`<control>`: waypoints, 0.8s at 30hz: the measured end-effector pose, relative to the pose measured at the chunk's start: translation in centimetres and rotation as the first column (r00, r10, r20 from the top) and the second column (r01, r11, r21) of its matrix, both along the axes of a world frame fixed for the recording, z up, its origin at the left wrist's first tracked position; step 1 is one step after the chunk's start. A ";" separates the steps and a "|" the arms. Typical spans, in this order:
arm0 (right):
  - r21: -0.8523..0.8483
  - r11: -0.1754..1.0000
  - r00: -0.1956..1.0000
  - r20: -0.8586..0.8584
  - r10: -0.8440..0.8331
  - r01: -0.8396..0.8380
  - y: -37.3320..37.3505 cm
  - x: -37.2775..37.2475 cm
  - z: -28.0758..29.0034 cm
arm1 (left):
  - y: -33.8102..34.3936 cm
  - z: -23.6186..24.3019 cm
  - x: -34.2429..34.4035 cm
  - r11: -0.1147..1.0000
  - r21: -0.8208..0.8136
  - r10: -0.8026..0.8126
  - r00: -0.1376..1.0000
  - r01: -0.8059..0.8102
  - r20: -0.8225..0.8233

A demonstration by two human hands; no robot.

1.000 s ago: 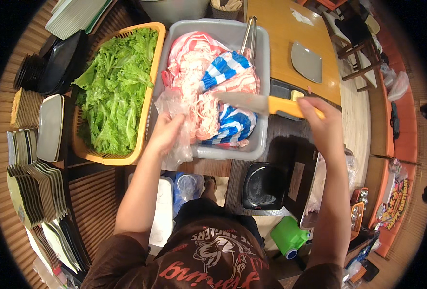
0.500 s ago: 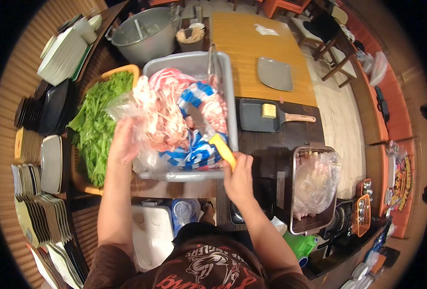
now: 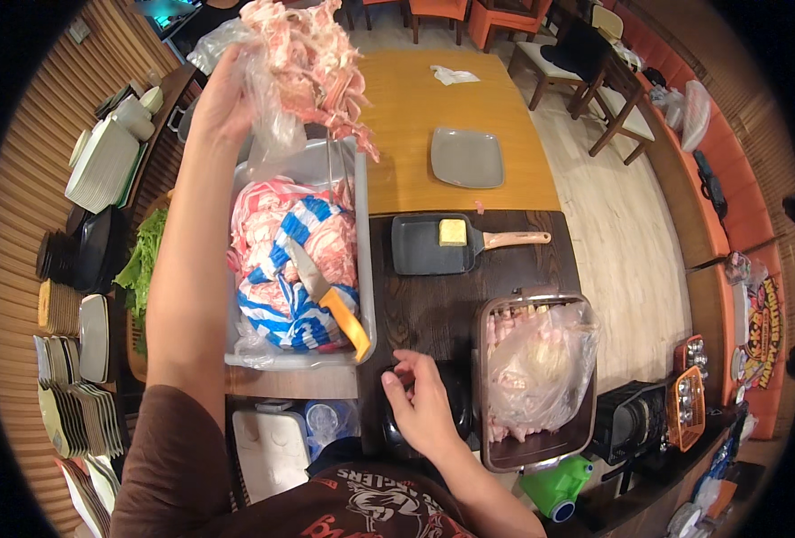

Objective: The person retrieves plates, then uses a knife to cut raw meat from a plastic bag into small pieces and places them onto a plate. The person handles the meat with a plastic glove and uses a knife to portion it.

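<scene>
My left hand (image 3: 221,108) is raised at the upper left, gripping a clear plastic bag (image 3: 276,130). Pale pink slices of raw meat (image 3: 317,72) hang out of that bag, above the far end of a grey plastic tub (image 3: 368,287). More meat (image 3: 327,255) fills the tub, among blue-and-white and pink-striped bags (image 3: 281,309). Across it lies a knife (image 3: 343,321), its yellow handle reaching over the tub's right rim. My right hand (image 3: 426,411), fingers apart and holding nothing, hovers between the tub and a metal tray.
Leafy greens (image 3: 146,255) sit left of the tub, partly behind my left arm. A grill pan (image 3: 415,251) with a yellow block (image 3: 452,232) stands on the dark table. The metal tray (image 3: 586,421) holds meat under plastic. Farther off is a grey plate (image 3: 467,157). Stacked plates line the left.
My left hand has lifted the bag of meat up and away from the tub. My right hand has let go of the knife, which now lies in the tub, and drawn back toward me.
</scene>
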State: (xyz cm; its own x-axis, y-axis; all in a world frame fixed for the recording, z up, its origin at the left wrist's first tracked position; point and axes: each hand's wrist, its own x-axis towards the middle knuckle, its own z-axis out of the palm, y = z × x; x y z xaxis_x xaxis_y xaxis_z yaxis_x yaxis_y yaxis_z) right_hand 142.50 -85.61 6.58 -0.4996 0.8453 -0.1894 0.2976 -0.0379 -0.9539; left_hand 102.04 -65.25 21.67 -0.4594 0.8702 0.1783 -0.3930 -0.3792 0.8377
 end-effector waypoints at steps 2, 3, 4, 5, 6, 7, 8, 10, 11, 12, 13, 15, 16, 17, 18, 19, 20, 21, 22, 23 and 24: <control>-0.068 0.997 0.997 -0.076 0.018 -0.023 0.2 1.1 0.6 | 2.8 0.5 1.9 0.998 -0.014 0.063 0.998 -0.063 0.005; -0.109 0.993 0.994 -0.101 0.035 -0.046 0.3 1.8 0.8 | 4.2 0.4 2.8 0.998 0.004 0.070 0.998 -0.070 0.005; -0.173 0.982 0.991 -0.121 0.051 -0.072 0.3 2.6 1.0 | 5.8 0.2 3.6 0.997 -0.031 0.066 0.998 -0.066 0.006; -0.228 0.969 0.987 -0.151 0.061 -0.095 0.4 3.4 1.0 | 7.6 -0.3 4.4 0.995 -0.053 0.089 0.996 -0.089 0.004; -0.261 0.962 0.979 -0.201 0.024 -0.077 0.4 4.2 1.0 | 9.4 -1.0 5.2 0.991 -0.071 0.111 0.994 -0.110 0.007; -0.293 0.952 0.975 -0.220 0.024 -0.090 0.5 5.3 1.1 | 11.1 -1.9 5.8 0.988 -0.088 0.132 0.991 -0.130 0.011; -0.270 0.958 0.977 -0.212 0.036 -0.094 0.7 6.3 1.2 | 12.5 -3.2 6.4 0.988 -0.083 0.129 0.992 -0.130 -0.015; -0.291 0.948 0.981 -0.180 0.079 -0.129 1.2 8.5 1.7 | 15.4 -5.5 6.9 0.994 -0.086 0.074 0.996 -0.070 0.044; -0.340 0.934 0.980 -0.194 0.044 -0.109 1.4 9.4 2.0 | 17.0 -6.9 7.3 0.991 -0.114 0.077 0.993 -0.068 0.085; -0.330 0.939 0.981 -0.192 0.035 -0.098 1.8 10.3 2.4 | 18.8 -8.6 7.9 0.996 -0.077 0.047 0.994 -0.039 0.101; -0.345 0.934 0.985 -0.170 0.034 -0.092 2.2 11.3 2.7 | 20.5 -10.4 8.5 0.997 -0.071 0.051 0.990 -0.042 0.129; -0.352 0.935 0.963 -0.265 -0.047 -0.052 2.7 13.0 3.5 | 23.5 -14.7 9.8 0.995 -0.096 0.047 0.988 -0.033 0.144; -0.420 0.907 0.951 -0.291 -0.106 -0.028 2.9 13.7 3.8 | 25.1 -17.3 10.7 0.993 -0.119 0.033 0.991 -0.017 0.133; -0.484 0.875 0.935 -0.312 -0.169 -0.004 3.0 14.2 4.0 | 26.6 -20.3 11.8 0.993 -0.118 0.016 0.991 0.000 0.129; -0.637 0.770 0.902 -0.329 -0.279 0.006 3.0 14.6 4.1 | 27.6 -23.6 12.9 0.985 -0.173 -0.007 0.997 0.021 0.078; -0.752 0.659 0.867 -0.324 -0.379 0.007 3.2 15.0 3.8 | 29.0 -26.5 14.0 0.982 -0.183 -0.028 0.998 0.036 0.048; -0.653 0.754 0.919 -0.251 -0.305 0.071 3.2 15.6 3.6 | 29.7 -29.6 15.0 0.953 -0.299 0.033 0.998 -0.049 -0.058; -0.631 0.772 0.862 -0.345 -0.372 0.081 3.2 15.7 3.2 | 29.5 -32.5 15.6 0.880 -0.457 0.054 0.983 -0.130 -0.175; -0.615 0.785 0.890 -0.318 -0.326 0.068 3.2 16.2 3.1 | 29.1 -34.6 15.6 0.823 -0.487 0.012 0.864 -0.294 -0.503; -0.608 0.792 0.911 -0.297 -0.285 0.049 3.1 16.5 3.0 | 28.3 -36.2 15.3 0.750 -0.485 -0.108 0.641 -0.449 -0.760; -0.597 0.800 0.897 -0.324 -0.300 0.052 3.2 16.9 3.0 | 27.9 -37.3 15.3 0.670 -0.411 -0.251 0.333 -0.618 -0.909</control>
